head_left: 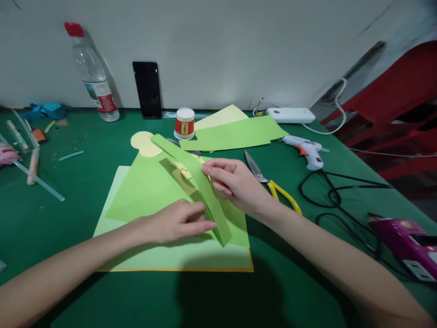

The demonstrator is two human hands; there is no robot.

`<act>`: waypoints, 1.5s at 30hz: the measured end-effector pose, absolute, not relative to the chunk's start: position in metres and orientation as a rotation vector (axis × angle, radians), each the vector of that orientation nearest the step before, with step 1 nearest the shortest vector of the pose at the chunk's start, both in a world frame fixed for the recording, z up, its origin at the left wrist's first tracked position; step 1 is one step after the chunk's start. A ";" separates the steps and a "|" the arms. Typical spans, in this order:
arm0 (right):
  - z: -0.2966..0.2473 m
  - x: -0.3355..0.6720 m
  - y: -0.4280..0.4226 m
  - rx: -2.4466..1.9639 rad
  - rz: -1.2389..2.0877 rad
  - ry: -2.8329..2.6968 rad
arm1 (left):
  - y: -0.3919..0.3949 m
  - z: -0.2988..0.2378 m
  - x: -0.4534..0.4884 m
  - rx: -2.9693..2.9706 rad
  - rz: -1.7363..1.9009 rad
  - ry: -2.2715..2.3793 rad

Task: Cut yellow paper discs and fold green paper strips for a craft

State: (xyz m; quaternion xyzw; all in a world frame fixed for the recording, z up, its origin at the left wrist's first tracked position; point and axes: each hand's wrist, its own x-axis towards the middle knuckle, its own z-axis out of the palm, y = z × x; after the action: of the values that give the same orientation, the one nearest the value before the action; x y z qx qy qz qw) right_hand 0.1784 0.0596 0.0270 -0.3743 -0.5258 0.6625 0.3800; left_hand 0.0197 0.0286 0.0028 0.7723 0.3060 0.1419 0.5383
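Note:
A long folded strip of green paper (191, 168) stands on edge across a green sheet (146, 191) that lies on a stack of pale green and yellow paper (177, 259). My left hand (177, 222) lies low with its fingers pressed against the near part of the strip. My right hand (232, 182) pinches the strip's upper fold from the right side. Small pale yellow cut pieces (182, 172) sit just behind the strip.
Yellow-handled scissors (273, 184) lie right of my hands. A white glue gun (307, 150), a purple glue gun (406, 241) and black cables (337, 196) lie right. More green sheets (235, 134), a small red jar (184, 123), a phone (147, 89), a water bottle (94, 73), glue sticks (37, 180).

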 end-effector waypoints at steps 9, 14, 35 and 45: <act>0.015 0.166 0.049 -0.980 1.214 -1.958 | 0.024 -0.021 0.018 1.926 0.434 0.921; 0.029 0.169 0.046 -0.987 1.187 -1.851 | 0.022 -0.019 0.019 1.875 0.429 0.888; 0.005 0.289 0.037 -2.197 0.346 -2.261 | 0.033 -0.014 0.018 1.133 0.624 1.036; -0.007 0.298 0.036 -2.225 0.604 -2.161 | 0.036 0.015 0.017 1.135 0.777 1.109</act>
State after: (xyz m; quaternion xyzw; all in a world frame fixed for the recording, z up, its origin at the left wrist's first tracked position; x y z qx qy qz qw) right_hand 0.2976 0.0360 -0.0074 -0.7041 -0.6838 0.1911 -0.0093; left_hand 0.0167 0.0356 0.0147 0.4965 0.4853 0.3397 0.6344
